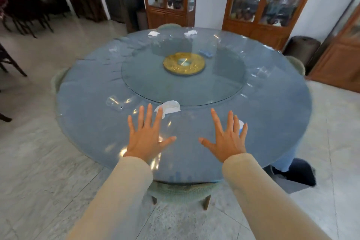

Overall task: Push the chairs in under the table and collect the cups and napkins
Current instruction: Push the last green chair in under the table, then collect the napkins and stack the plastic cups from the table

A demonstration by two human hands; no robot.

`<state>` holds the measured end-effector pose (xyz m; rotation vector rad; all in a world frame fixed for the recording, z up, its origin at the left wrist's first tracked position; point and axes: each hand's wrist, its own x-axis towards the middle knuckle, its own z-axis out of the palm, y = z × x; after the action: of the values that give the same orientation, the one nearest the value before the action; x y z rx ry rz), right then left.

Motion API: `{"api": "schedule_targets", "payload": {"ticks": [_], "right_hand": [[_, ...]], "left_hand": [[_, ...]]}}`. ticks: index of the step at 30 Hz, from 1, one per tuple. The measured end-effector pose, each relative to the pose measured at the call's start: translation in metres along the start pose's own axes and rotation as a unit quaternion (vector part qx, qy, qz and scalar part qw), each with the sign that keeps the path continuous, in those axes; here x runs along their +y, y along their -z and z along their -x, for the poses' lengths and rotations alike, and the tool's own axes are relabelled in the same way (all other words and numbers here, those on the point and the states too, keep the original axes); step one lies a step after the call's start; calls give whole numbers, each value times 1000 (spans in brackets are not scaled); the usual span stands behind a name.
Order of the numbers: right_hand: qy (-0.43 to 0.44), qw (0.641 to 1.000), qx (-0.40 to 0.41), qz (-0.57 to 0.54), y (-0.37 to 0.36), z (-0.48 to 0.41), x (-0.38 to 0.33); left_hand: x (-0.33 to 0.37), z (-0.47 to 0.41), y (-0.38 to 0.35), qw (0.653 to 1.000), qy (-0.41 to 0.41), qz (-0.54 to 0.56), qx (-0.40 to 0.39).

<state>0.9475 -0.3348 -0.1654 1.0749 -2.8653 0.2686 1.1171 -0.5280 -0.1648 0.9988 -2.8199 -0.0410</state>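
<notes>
My left hand (pixel 149 136) and my right hand (pixel 227 136) hover flat over the near part of the round blue table (pixel 272 115), fingers spread, holding nothing. A crumpled white napkin (pixel 169 107) lies just beyond my left fingertips. A clear plastic cup (pixel 115 102) lies on its side to the left of it. A small white thing (pixel 241 124) peeks out behind my right fingers. Two more white napkins (pixel 153 33) (pixel 190 33) sit at the far edge. A green chair (pixel 181 191) is tucked under the near edge, below my arms.
A glass turntable (pixel 220 85) with a gold centre disc (pixel 184 63) fills the table's middle; a small blue object (pixel 206 53) rests on it. Green chair backs show at the left (pixel 56 82), right (pixel 296 64) and far side. Wooden display cabinets (pixel 266 6) stand behind. Dark chairs stand far left.
</notes>
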Motion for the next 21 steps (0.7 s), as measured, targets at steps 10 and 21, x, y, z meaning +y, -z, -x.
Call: {"api": "schedule_targets", "payload": {"ticks": [10,21], "right_hand": [[-9,995,101,26,103,-74,12],[-26,996,82,24,103,-198,8]], "left_hand": [[27,-78,88,996,-16,19,80],[-9,-197,86,998,10,2,62]]}}
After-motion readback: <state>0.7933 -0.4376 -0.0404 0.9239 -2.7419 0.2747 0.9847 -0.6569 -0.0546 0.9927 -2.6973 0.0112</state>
